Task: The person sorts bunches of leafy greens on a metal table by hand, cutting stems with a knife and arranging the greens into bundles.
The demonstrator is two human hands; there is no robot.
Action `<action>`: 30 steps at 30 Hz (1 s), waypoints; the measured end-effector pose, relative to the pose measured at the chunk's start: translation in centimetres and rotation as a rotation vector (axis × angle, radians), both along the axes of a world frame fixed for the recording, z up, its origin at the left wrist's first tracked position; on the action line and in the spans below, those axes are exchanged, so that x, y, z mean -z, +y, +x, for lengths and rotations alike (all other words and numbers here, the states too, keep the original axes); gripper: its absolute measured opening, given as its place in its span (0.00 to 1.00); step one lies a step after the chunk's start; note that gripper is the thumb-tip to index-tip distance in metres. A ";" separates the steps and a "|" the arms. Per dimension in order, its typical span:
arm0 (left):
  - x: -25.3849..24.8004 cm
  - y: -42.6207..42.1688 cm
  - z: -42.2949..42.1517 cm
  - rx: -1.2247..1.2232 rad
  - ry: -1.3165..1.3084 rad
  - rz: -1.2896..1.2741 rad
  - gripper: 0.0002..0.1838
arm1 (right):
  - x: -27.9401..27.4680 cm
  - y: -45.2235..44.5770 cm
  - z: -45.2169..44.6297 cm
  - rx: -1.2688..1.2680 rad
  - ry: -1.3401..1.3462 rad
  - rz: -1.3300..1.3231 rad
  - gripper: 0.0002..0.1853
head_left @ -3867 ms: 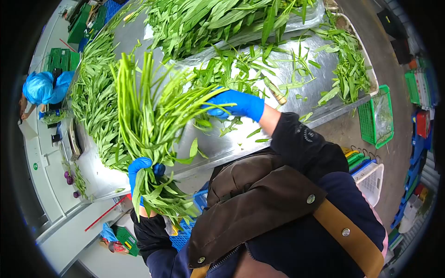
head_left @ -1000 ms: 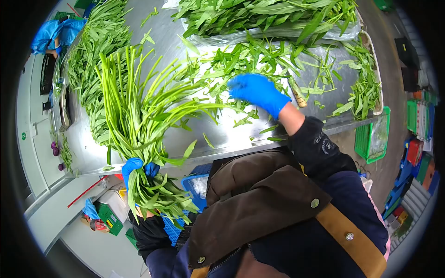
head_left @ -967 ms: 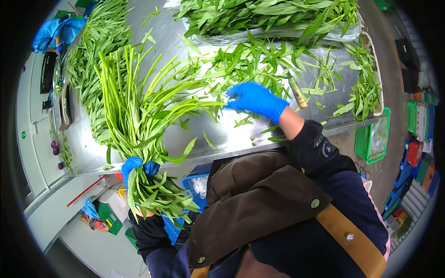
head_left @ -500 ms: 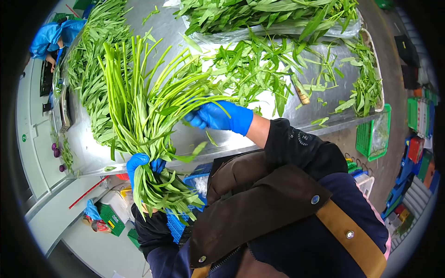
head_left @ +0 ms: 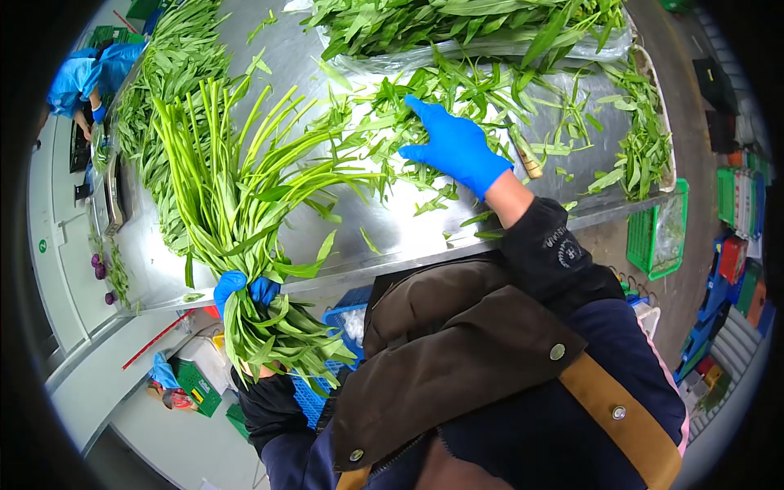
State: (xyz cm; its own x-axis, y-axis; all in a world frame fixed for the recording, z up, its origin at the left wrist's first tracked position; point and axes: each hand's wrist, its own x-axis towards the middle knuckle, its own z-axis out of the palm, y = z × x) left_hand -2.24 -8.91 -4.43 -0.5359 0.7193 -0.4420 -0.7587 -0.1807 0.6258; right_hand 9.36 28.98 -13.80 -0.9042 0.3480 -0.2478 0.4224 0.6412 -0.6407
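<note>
Head view: a smooth, shiny metal tabletop [head_left: 282, 53] carries narrow-leaved greens [head_left: 175, 122] heaped along its left side. Over the near edge hangs a bunch of water spinach [head_left: 237, 192] — slick pale stems fanned upward, leaves below — with the blue-gloved left hand [head_left: 247, 289] closed round its leafy part. The right hand [head_left: 459, 149], empty, spreads thumb and forefinger above loose leaves [head_left: 433, 98] — the black cuff's [head_left: 563, 245] white lettering too small to read. A green wall sign [head_left: 42, 244] reads "2".
</note>
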 end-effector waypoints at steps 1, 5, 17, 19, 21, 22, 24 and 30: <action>-0.2 0.5 0.1 0.000 -0.002 0.003 0.11 | -0.1 -0.1 0.2 0.000 -0.002 0.003 0.41; -1.6 2.6 0.8 0.009 0.053 -0.024 0.10 | 1.7 -2.9 0.0 -0.272 0.320 -0.519 0.46; -0.8 2.9 1.5 -0.081 -0.060 -0.051 0.09 | -0.9 -5.4 -2.0 -0.039 0.122 -1.331 0.18; -1.3 3.8 2.1 -0.075 -0.063 -0.082 0.09 | -0.7 -4.7 -1.8 0.018 0.138 -1.394 0.17; -0.7 3.2 2.7 -0.177 -0.054 -0.078 0.08 | 0.1 -4.2 -1.7 0.025 0.280 -1.485 0.15; -0.7 3.1 2.9 -0.187 -0.059 -0.083 0.08 | 0.0 -3.5 -1.3 0.003 0.280 -1.378 0.15; -0.9 3.3 3.5 -0.213 -0.039 -0.131 0.08 | 1.1 -1.7 -0.9 0.107 0.322 -1.345 0.16; -1.4 2.6 3.6 -0.229 -0.040 -0.127 0.08 | 2.1 5.9 1.2 0.124 0.103 -0.732 0.23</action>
